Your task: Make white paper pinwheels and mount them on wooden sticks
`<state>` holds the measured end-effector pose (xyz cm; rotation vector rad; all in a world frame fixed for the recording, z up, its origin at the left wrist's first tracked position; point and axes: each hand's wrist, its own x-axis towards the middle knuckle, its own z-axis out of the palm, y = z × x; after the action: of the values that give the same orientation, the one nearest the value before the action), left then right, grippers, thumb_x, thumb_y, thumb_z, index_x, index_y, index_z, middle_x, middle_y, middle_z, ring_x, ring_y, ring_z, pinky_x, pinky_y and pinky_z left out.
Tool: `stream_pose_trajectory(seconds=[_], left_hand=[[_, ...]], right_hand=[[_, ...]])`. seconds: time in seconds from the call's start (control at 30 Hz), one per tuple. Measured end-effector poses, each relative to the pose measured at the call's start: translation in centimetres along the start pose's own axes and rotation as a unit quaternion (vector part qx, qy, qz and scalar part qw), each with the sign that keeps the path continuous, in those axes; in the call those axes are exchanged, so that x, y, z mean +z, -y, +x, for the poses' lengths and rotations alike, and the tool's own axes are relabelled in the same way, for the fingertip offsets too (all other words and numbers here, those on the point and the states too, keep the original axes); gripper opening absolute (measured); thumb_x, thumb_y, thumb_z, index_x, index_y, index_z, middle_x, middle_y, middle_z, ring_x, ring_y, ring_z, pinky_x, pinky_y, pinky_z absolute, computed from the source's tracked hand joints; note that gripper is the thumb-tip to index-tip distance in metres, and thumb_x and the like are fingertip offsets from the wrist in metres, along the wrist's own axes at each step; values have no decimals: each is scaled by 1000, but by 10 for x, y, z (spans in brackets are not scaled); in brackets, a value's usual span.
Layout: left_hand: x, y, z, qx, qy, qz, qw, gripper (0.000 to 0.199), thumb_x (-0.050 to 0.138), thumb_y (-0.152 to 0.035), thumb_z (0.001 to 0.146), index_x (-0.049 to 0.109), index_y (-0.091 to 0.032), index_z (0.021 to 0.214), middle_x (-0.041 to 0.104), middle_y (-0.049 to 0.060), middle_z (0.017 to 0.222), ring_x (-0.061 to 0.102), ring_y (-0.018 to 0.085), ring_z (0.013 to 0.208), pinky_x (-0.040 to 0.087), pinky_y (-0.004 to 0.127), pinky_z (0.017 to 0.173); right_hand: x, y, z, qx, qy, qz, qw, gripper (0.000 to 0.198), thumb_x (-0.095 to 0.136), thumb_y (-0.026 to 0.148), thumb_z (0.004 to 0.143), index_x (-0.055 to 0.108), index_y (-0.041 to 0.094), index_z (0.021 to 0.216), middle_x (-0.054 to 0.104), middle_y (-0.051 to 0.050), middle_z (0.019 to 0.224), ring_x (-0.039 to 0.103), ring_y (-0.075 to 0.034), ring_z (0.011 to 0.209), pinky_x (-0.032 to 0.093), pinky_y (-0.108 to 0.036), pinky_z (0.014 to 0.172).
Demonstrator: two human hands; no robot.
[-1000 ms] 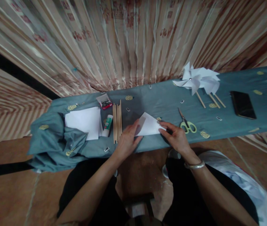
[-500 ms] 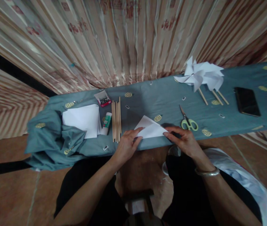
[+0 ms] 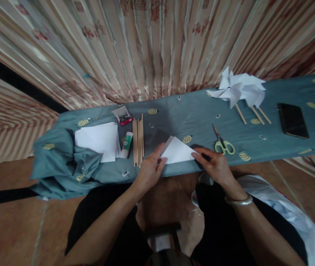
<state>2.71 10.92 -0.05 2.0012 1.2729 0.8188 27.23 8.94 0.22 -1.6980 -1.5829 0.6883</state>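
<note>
A sheet of white paper [image 3: 179, 151], folded over into a rough triangle, lies at the front edge of the cloth-covered table. My left hand [image 3: 149, 168] pinches its left corner between thumb and fingers. At the opposite corner, my right hand [image 3: 215, 164] grips the paper with thumb and forefinger, a silver bangle on that wrist. Scissors [image 3: 222, 142] with green handles rest just beyond the right hand. Left of the paper lies a row of several thin wooden sticks [image 3: 138, 142], and beside them a glue stick [image 3: 126, 145].
A stack of white paper [image 3: 98, 140] sits at the left by bunched cloth [image 3: 82, 166]. Behind the glue stick is a small open box of metal pins [image 3: 122, 116]. Paper pinwheels on sticks [image 3: 240, 90] lie at the back right, near a black phone [image 3: 293, 120]. A curtain [image 3: 152, 48] hangs behind.
The upper layer of the folded paper has shifted, its top point now near the sheet's back corner. Both hands keep their hold; the camera view has moved slightly.
</note>
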Motion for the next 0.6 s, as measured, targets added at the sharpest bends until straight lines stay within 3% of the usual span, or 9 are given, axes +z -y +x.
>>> stream_pose_trajectory(seconds=[0.33, 0.5, 0.6], left_hand=[[-4, -4, 6, -30, 10, 10, 999, 51, 50, -28, 92, 42, -15, 141, 71, 8, 98, 66, 19, 78, 54, 33, 76], [-6, 1, 9, -31, 7, 32, 999, 52, 53, -27, 91, 42, -14, 141, 66, 1, 75, 63, 17, 66, 51, 30, 68], [-8, 5, 11, -13, 9, 58, 998, 51, 53, -28, 92, 42, -13, 140, 65, 0, 71, 63, 17, 66, 52, 30, 69]], right_hand=[[2, 2, 4, 22, -14, -19, 999, 30, 63, 46, 81, 75, 22, 95, 75, -4, 82, 69, -22, 73, 55, -35, 71], [5, 4, 8, 21, -30, -4, 999, 29, 64, 46, 80, 75, 23, 92, 76, -3, 80, 69, -21, 72, 55, -34, 70], [6, 6, 11, 15, -35, -2, 999, 30, 62, 48, 80, 75, 22, 90, 76, -4, 78, 70, -22, 71, 56, -35, 71]])
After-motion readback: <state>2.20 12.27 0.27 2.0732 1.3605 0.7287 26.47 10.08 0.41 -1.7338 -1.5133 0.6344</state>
